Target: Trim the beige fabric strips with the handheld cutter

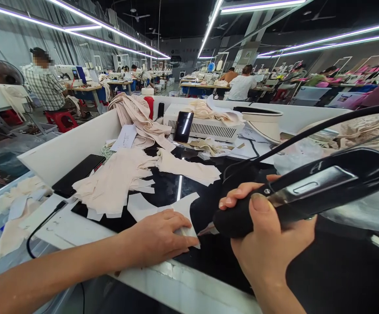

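My right hand (271, 235) is wrapped round a black corded hand tool (294, 192) with a silver panel on its body. A thin pointed tip sticks out of the tool's front end, close beside my left fingertips. Flat on a white cut piece (187, 209), my left hand (160, 237) presses it to the black work surface (209, 257), fingers stretched towards the tip. Part of that piece is hidden under my palm. Just beyond lies a pile of cream fabric pieces (111, 183), and another cream piece (187, 168) rests to its right.
A dark phone (78, 174) lies at the left, and a second phone (183, 126) leans against a white vented box (205, 124). Draped fabric (133, 113) and a cream round container (263, 122) stand behind. The tool's cable (307, 139) arches across the right. Co-workers sit at sewing tables further off.
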`<action>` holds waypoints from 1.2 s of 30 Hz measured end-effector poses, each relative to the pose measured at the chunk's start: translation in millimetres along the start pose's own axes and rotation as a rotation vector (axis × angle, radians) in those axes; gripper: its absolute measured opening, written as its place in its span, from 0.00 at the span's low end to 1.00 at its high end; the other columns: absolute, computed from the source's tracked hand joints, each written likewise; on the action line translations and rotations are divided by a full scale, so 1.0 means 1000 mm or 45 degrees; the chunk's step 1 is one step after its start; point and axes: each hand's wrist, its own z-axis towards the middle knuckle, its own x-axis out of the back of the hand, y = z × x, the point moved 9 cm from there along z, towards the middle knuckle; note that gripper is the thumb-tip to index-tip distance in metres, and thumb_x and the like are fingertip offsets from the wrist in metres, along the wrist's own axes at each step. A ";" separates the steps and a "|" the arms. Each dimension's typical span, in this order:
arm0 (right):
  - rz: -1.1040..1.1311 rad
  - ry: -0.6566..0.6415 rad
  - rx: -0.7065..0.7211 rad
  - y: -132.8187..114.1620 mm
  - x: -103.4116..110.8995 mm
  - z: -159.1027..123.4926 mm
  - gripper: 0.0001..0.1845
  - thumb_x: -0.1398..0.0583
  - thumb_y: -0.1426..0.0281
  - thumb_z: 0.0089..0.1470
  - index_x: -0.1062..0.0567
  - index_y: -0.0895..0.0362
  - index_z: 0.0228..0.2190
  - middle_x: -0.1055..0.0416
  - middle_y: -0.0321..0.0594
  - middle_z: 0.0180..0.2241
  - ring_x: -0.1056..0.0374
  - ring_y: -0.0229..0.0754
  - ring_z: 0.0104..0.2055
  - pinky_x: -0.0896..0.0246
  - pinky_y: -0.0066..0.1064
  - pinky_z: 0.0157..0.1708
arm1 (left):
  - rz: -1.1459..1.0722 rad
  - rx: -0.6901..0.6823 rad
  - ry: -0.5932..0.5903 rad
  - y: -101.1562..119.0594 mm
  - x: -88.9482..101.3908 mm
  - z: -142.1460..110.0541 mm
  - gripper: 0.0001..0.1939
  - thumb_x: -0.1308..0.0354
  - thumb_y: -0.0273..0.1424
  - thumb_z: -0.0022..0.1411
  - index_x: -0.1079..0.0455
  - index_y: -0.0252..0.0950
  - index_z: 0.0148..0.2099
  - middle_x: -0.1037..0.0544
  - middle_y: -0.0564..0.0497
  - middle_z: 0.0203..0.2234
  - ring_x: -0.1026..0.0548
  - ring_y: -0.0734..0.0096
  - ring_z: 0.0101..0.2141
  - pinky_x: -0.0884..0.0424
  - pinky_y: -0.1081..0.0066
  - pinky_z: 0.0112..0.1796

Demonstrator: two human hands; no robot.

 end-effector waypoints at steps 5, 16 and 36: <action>-0.012 -0.018 0.004 0.002 0.002 -0.001 0.22 0.24 0.65 0.47 0.26 0.50 0.41 0.25 0.27 0.25 0.30 0.39 0.21 0.28 0.33 0.23 | -0.034 0.006 0.028 0.004 0.002 0.001 0.13 0.43 0.32 0.80 0.20 0.38 0.58 0.22 0.39 0.55 0.21 0.59 0.53 0.24 0.62 0.59; -0.043 0.006 0.027 -0.001 0.001 0.000 0.23 0.25 0.64 0.47 0.28 0.51 0.42 0.24 0.27 0.25 0.30 0.39 0.21 0.28 0.32 0.21 | -0.045 0.031 0.046 0.005 -0.002 -0.002 0.15 0.44 0.35 0.81 0.19 0.40 0.59 0.23 0.38 0.59 0.23 0.56 0.59 0.27 0.58 0.63; -0.030 -0.119 -0.014 -0.007 0.001 -0.003 0.22 0.25 0.66 0.51 0.25 0.51 0.44 0.23 0.31 0.26 0.29 0.41 0.22 0.26 0.35 0.23 | 0.133 0.102 0.039 0.043 0.005 -0.003 0.19 0.44 0.39 0.81 0.28 0.29 0.62 0.20 0.37 0.58 0.24 0.58 0.62 0.30 0.62 0.67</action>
